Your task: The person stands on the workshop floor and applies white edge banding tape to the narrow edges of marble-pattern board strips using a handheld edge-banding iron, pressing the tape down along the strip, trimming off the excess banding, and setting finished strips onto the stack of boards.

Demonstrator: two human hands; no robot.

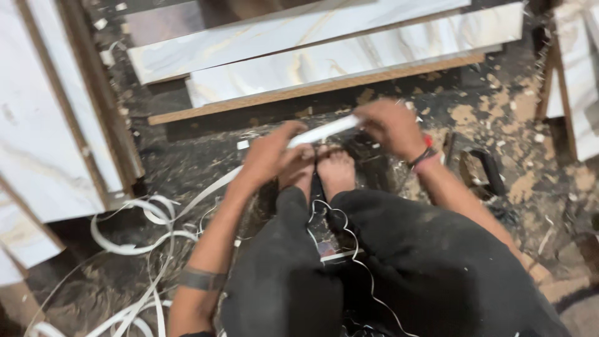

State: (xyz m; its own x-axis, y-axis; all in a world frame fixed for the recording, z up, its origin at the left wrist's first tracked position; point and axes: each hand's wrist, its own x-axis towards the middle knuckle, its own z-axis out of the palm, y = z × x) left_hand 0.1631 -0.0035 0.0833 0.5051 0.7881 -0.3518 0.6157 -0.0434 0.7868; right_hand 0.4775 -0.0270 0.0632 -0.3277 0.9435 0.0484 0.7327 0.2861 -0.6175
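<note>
I sit on the floor in dark trousers, bare feet [324,171] together in front of me. Both hands hold a white strip of edge banding [324,131] stretched between them, just above my toes. My left hand [269,156] grips its lower left part, where the strip trails off down to the left. My right hand [390,128], with a band at the wrist, pinches its upper right end. The picture is blurred by motion.
White marble-patterned boards with brown edges [349,59] lie across the floor ahead, and more lean at the left [43,125] and right [577,81]. Loose coils of white strip [143,231] lie at lower left. Sawdust and chips [493,106] cover the dark floor. A dark tool [480,165] lies at right.
</note>
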